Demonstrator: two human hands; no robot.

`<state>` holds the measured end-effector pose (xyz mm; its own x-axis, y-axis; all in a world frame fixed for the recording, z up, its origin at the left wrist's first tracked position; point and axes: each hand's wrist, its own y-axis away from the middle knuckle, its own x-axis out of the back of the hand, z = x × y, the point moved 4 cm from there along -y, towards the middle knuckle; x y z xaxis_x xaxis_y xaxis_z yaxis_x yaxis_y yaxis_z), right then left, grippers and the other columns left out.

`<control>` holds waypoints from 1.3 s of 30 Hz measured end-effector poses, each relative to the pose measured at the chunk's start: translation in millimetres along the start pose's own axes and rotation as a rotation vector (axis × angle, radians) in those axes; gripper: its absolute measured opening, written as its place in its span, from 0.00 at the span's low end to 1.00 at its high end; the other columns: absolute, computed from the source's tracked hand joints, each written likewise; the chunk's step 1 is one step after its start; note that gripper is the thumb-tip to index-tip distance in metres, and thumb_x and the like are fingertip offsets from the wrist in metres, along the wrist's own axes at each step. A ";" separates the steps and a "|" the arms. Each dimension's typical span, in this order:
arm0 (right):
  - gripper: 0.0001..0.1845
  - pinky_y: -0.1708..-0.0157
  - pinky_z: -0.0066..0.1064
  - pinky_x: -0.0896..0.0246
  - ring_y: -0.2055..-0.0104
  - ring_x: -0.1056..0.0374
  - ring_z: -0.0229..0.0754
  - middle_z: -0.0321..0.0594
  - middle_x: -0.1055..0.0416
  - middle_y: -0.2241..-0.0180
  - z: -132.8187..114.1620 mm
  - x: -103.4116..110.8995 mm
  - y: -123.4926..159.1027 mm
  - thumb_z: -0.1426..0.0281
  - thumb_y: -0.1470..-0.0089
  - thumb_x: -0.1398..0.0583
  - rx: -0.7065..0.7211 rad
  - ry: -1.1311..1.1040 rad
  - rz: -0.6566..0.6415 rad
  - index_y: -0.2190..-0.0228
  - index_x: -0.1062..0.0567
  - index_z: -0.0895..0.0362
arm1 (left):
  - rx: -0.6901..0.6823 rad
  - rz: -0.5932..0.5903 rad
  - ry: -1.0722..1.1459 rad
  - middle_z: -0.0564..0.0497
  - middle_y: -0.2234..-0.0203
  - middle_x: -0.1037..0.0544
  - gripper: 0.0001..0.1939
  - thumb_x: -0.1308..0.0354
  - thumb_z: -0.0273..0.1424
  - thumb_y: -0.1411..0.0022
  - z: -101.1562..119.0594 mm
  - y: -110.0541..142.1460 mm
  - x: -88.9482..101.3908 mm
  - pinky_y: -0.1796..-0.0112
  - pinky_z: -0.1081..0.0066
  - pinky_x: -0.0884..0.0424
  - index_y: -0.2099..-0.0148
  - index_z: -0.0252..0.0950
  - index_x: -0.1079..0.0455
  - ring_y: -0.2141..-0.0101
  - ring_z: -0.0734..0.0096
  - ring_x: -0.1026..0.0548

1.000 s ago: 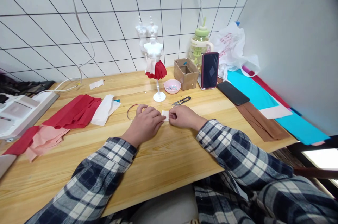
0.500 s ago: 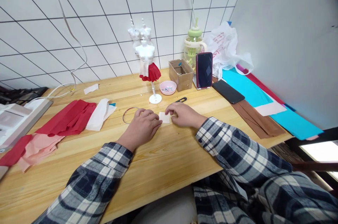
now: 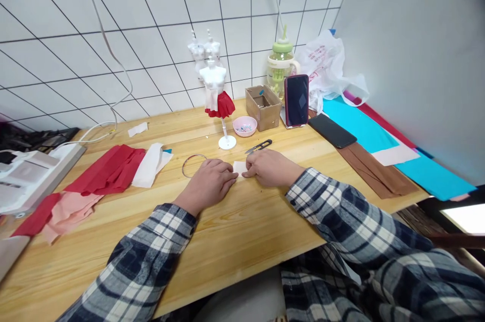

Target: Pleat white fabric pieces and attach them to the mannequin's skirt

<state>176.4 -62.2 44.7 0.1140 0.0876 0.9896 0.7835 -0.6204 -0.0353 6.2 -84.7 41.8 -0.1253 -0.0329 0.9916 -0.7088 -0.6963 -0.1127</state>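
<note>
A small white piece of fabric (image 3: 239, 168) lies on the wooden table between my two hands. My left hand (image 3: 212, 180) rests on its left side, fingers together and fingertips pressing its edge. From the right, my right hand (image 3: 270, 167) holds the other edge with bent fingers; its thumb and index tip meet the fabric. Just behind my right hand are black thread snips (image 3: 259, 146). A thin ring-shaped hoop (image 3: 186, 161) lies behind my left hand and is partly covered by it. Farther back, a small white mannequin (image 3: 212, 79) wears a red pleated skirt (image 3: 223, 104).
A pink bowl of beads (image 3: 245, 132), a cardboard box (image 3: 273, 116) and a propped phone (image 3: 296, 101) stand behind. Red fabric (image 3: 102, 170) and white fabric (image 3: 147, 168) lie left. A black phone (image 3: 332, 130), brown fabric (image 3: 373, 168) and blue fabric (image 3: 359, 120) lie right.
My right hand has come in closer over the white fabric, covering more of its right side, and the fingertips of both hands are nearer together. The view has shifted slightly left.
</note>
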 end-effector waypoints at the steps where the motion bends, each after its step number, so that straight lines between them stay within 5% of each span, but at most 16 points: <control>1: 0.16 0.62 0.32 0.45 0.57 0.30 0.43 0.40 0.23 0.59 3.4 0.6 1.6 0.74 0.41 0.44 0.004 -0.046 0.004 0.57 0.19 0.51 | 0.003 0.004 0.004 0.48 0.59 0.22 0.15 0.51 0.35 0.31 -0.2 0.1 0.0 0.56 0.58 0.37 0.54 0.41 0.23 0.58 0.61 0.29; 10: 0.18 0.67 0.31 0.46 0.61 0.29 0.44 0.40 0.23 0.64 -0.4 -0.7 -0.8 0.75 0.47 0.43 -0.007 -0.055 -0.015 0.59 0.17 0.49 | -0.044 0.079 0.001 0.47 0.61 0.22 0.15 0.52 0.34 0.30 -2.4 1.6 -1.5 0.55 0.59 0.37 0.55 0.40 0.24 0.58 0.61 0.30; 15: 0.17 0.62 0.31 0.43 0.57 0.30 0.44 0.40 0.23 0.60 10.9 -4.5 -1.8 0.76 0.46 0.45 -0.105 -0.125 0.106 0.60 0.19 0.54 | -0.024 0.091 -0.046 0.48 0.65 0.23 0.13 0.53 0.31 0.31 -4.2 1.9 -0.4 0.55 0.59 0.38 0.57 0.40 0.25 0.60 0.62 0.30; 23: 0.15 0.58 0.33 0.43 0.56 0.32 0.45 0.42 0.25 0.63 -3.9 -10.0 -8.4 0.60 0.45 0.37 -0.025 -0.154 0.127 0.59 0.21 0.55 | -0.024 0.094 -0.070 0.48 0.65 0.23 0.12 0.52 0.28 0.31 -5.2 3.4 -1.0 0.55 0.60 0.38 0.56 0.38 0.27 0.59 0.62 0.30; 30: 0.12 0.63 0.31 0.44 0.60 0.31 0.43 0.43 0.24 0.65 -6.8 -12.3 -10.0 0.68 0.41 0.43 -0.084 -0.088 0.142 0.64 0.20 0.56 | 0.050 0.098 0.021 0.48 0.65 0.22 0.12 0.51 0.31 0.31 -5.2 2.5 -0.7 0.54 0.59 0.37 0.58 0.39 0.26 0.58 0.62 0.28; 35: 0.09 0.67 0.28 0.45 0.66 0.33 0.39 0.39 0.26 0.70 5.8 -11.7 -7.3 0.70 0.46 0.41 -0.201 -0.399 0.229 0.67 0.20 0.57 | 0.318 0.380 0.201 0.47 0.62 0.20 0.15 0.50 0.38 0.32 -24.6 9.7 7.4 0.54 0.59 0.34 0.56 0.38 0.24 0.58 0.62 0.27; 39: 0.10 0.76 0.25 0.47 0.78 0.42 0.33 0.33 0.33 0.78 2.5 -14.2 -16.5 0.66 0.48 0.41 -0.156 -1.001 -0.055 0.68 0.24 0.60 | 0.505 0.552 0.369 0.48 0.63 0.19 0.18 0.52 0.40 0.31 -43.4 18.2 11.6 0.55 0.62 0.30 0.60 0.37 0.23 0.59 0.64 0.24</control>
<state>163.3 -51.3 31.0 0.5957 0.6876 0.4151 0.7226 -0.6844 0.0968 -38.3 -66.6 48.5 -0.6453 -0.2877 0.7077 -0.0936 -0.8896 -0.4470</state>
